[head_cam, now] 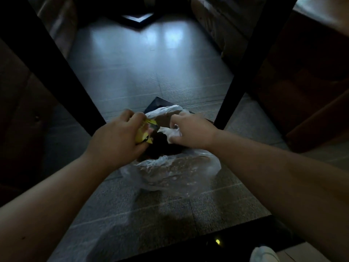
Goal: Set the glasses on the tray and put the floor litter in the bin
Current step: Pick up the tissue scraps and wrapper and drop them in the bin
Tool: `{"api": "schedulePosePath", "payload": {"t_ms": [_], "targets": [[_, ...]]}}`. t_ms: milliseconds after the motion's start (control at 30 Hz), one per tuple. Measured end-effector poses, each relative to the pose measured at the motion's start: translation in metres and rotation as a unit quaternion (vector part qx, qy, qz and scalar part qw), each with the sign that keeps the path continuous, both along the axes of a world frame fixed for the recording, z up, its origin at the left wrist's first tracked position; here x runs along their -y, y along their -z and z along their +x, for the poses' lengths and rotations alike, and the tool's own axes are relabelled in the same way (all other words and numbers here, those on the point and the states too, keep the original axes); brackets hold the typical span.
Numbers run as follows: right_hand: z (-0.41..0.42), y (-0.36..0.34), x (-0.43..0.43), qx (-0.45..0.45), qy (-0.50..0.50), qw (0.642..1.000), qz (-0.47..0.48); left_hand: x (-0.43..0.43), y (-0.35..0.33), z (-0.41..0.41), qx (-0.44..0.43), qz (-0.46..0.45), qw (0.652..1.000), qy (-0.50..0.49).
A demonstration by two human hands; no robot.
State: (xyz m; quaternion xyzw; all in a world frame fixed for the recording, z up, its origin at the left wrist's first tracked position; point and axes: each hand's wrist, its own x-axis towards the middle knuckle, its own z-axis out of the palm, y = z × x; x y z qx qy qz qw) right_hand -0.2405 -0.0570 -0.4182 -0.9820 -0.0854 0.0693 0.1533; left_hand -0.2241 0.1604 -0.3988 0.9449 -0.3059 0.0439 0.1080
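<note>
White shoe (264, 254), just the tip of it, peeks in at the very bottom, next to a dark edge with a tiny yellow light (217, 241) on it. Past that is the grey speckled floor (143, 214). Two bare arms reach out over it.

A bit farther on sits the bin (162, 148), low on the floor. It has a thin clear plastic bag (179, 169) in it. The bag hangs over the near rim and bunches up on the floor side. Inside the bin it is dark, and you cannot tell what is in there.

The left hand (119, 137) is closed around a crumpled yellow wrapper (144, 134). This is the litter. The wrapper is right over the left side of the bin's opening. The right hand (190, 129) pinches the white edge of the bag at the right side of the rim, with its fingers closed on the plastic.

On both sides stand dark table legs (56, 69), one to the left and one to the right. They lean out like a big V. Brown furniture (311, 87) sits behind them on each side.

Far away the floor shines with pale light. A dark corner shape (137, 20) lies at the top. The picture is dim and a little blurry.
</note>
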Motion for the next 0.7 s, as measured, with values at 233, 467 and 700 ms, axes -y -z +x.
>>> {"api": "schedulePosePath", "payload": {"t_ms": [233,467,700], "targets": [[-0.004,0.005,0.008,0.016,-0.003,0.999,-0.038,0.005,0.005,0.003,0.003,0.010,1.000,-0.007],[-0.012,0.010,0.021,0.045,0.001,0.999,-0.025,0.036,0.033,0.015,-0.028,0.063,0.998,0.010],[-0.020,0.010,0.030,0.054,-0.001,0.998,-0.020,0.039,0.046,0.011,-0.023,0.107,0.994,0.017]]}}
